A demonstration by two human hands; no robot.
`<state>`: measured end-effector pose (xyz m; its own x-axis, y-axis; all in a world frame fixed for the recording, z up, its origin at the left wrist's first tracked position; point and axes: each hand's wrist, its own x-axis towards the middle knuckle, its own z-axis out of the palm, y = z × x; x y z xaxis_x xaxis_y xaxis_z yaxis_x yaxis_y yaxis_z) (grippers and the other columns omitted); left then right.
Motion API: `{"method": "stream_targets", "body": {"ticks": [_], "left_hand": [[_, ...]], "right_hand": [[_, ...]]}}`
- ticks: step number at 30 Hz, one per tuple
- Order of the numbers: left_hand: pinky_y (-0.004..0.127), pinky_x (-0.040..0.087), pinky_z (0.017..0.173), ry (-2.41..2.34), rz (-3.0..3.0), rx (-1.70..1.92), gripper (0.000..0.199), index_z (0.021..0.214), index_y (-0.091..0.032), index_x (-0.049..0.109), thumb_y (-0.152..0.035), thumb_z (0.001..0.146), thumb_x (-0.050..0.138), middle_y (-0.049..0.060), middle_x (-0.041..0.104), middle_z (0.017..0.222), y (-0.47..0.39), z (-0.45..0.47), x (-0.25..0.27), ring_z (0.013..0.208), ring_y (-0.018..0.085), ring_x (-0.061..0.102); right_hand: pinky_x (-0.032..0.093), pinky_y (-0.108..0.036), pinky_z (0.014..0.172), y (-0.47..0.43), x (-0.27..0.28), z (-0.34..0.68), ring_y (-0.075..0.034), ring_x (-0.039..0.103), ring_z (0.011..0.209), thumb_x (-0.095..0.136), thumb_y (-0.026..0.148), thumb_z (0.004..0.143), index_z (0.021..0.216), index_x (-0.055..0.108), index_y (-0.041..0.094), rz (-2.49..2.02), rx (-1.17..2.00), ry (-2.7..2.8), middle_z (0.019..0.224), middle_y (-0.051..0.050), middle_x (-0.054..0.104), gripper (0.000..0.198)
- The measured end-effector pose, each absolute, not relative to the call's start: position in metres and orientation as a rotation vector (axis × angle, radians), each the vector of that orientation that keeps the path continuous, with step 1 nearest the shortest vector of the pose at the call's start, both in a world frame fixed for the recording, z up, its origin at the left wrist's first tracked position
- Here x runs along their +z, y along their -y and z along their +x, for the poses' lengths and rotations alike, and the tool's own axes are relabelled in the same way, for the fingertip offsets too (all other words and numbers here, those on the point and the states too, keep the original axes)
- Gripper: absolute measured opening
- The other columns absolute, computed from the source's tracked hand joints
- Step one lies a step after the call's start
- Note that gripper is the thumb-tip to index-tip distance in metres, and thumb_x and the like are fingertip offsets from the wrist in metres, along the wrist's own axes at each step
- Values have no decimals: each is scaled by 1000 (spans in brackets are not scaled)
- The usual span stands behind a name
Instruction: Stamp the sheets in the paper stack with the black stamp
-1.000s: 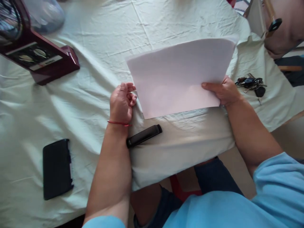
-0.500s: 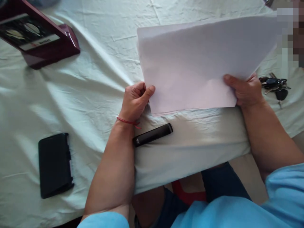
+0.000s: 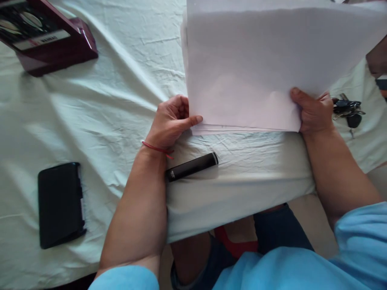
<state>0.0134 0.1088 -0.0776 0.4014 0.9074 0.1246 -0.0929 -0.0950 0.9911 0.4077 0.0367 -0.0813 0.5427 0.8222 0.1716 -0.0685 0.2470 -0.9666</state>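
Note:
Several white paper sheets [image 3: 248, 68] are held between my two hands above the cloth, their lower edges slightly fanned. My left hand [image 3: 173, 121] pinches the lower left corner, thumb on top and fingers curled behind. At the lower right edge, my right hand [image 3: 317, 110] grips the stack with its thumb laid over the top sheet; its other fingers are mostly hidden behind the paper. A black stick-shaped case [image 3: 192, 166] lies on the cloth beside my left wrist.
A pale cloth [image 3: 127, 80] covers the table. A bunch of keys [image 3: 347, 110] lies right of my right hand. At the left are a black phone-like case [image 3: 60, 205] and a dark red stand [image 3: 60, 54]. Part of another person [image 3: 377, 58] shows at the right edge.
The sheets have come up closer to the camera and look larger, reaching past the top edge. Their lower edges are now fanned a little more. Both hands keep hold.

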Motion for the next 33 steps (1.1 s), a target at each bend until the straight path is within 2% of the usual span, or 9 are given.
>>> {"method": "stream_targets", "body": {"ticks": [3, 7, 9, 15, 19, 23, 26, 30, 33], "left_hand": [[26, 49, 60, -772, 1408, 973, 47, 78, -20, 72, -36, 68, 115, 0, 66, 77, -110, 13, -76, 69, 14, 59], [26, 27, 47, -842, 1517, 942, 49, 65, -21, 63, -41, 83, 104, -4, 50, 58, -110, 11, -70, 53, 9, 39], [26, 25, 45, -856, 1537, 903, 52, 64, -21, 61, -45, 88, 100, -5, 47, 53, -108, 10, -68, 49, 9, 37], [27, 54, 62, -787, 1431, 838, 36, 89, -20, 82, -32, 68, 108, 2, 76, 85, -107, 11, -68, 74, 17, 65], [25, 32, 48, -842, 1546, 835, 21, 75, -19, 79, -29, 81, 96, -3, 58, 62, -109, 9, -67, 55, 11, 45], [29, 17, 41, -793, 1557, 822, 43, 63, -20, 70, -38, 90, 99, -4, 45, 50, -112, 8, -68, 43, 8, 32], [26, 31, 43, -734, 1469, 831, 42, 72, -20, 77, -44, 81, 110, -1, 60, 60, -111, 10, -70, 49, 10, 48], [27, 59, 61, -695, 1354, 827, 50, 97, -21, 88, -37, 63, 120, 5, 82, 91, -110, 12, -72, 75, 19, 72], [25, 46, 49, -723, 1387, 800, 38, 88, -19, 85, -36, 72, 115, 2, 72, 75, -110, 11, -70, 60, 14, 60]], "right_hand": [[64, -64, 130, -37, -82, 408, -34, 86, 117, 120, 48, 37, 117, 81, 24, -1153, 711, 793, 106, -2, 88, 91], [63, -61, 131, -37, -81, 408, -33, 85, 119, 119, 49, 37, 109, 80, 24, -1175, 704, 788, 103, -3, 87, 85], [62, -61, 132, -37, -81, 407, -34, 85, 121, 119, 49, 36, 110, 80, 24, -1189, 691, 767, 103, -3, 87, 87], [62, -63, 132, -37, -79, 403, -34, 85, 122, 119, 52, 40, 114, 80, 26, -1172, 691, 778, 108, -1, 88, 88], [62, -61, 132, -38, -80, 403, -33, 85, 119, 118, 52, 37, 113, 79, 26, -1183, 662, 770, 107, -1, 88, 89], [64, -57, 130, -38, -80, 403, -32, 84, 118, 117, 50, 37, 108, 79, 26, -1179, 621, 769, 107, -2, 88, 84], [62, -58, 131, -37, -79, 402, -32, 83, 123, 116, 52, 40, 105, 79, 26, -1177, 633, 790, 108, -2, 87, 79], [61, -58, 132, -37, -78, 400, -33, 82, 124, 116, 51, 41, 101, 78, 25, -1188, 636, 790, 106, -3, 86, 75], [62, -57, 130, -37, -79, 400, -33, 81, 125, 115, 49, 41, 104, 78, 24, -1185, 638, 762, 109, -4, 86, 77]]}}
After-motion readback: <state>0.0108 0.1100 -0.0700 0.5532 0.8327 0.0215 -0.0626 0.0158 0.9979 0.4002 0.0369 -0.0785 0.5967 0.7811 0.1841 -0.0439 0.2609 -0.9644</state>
